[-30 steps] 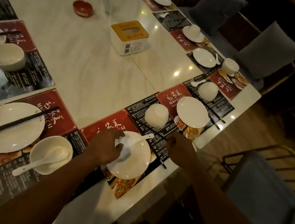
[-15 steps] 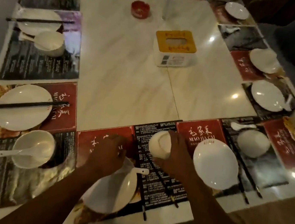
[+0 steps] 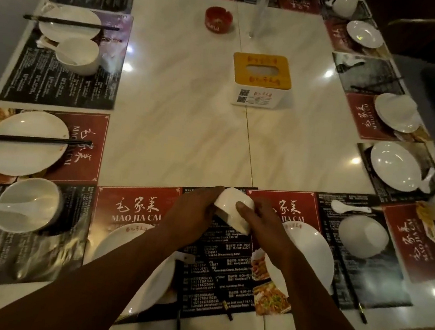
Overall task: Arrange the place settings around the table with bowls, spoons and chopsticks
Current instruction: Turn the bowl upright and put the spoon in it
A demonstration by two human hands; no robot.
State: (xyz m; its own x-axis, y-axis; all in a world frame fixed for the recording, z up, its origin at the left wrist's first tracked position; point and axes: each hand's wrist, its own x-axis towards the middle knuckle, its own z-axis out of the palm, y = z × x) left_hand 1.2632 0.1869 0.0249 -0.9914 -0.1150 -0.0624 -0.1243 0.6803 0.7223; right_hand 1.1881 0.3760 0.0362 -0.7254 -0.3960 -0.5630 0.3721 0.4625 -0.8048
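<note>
A small white bowl (image 3: 233, 208) is tilted on its side above the placemat (image 3: 135, 204) at the near edge. My left hand (image 3: 191, 213) grips its left side and my right hand (image 3: 261, 222) grips its right side, thumb on the wall. Under my left forearm lies a white plate (image 3: 113, 242) with a white spoon (image 3: 185, 258) partly hidden. Black chopsticks (image 3: 224, 300) lie on the placemat between my arms. Another white plate (image 3: 314, 256) sits under my right forearm.
A tissue box (image 3: 259, 81) and a red ashtray (image 3: 217, 19) stand mid-table. To the left, set places have plates, chopsticks (image 3: 30, 140) and a bowl with spoon (image 3: 28, 204). To the right are an upside-down bowl (image 3: 361, 236), a loose spoon (image 3: 348, 207) and plates.
My right hand left the chopsticks and took the upside-down bowl. My left hand left the spoon on the plate and joined it. The bowl is now lifted and tilted between both hands.
</note>
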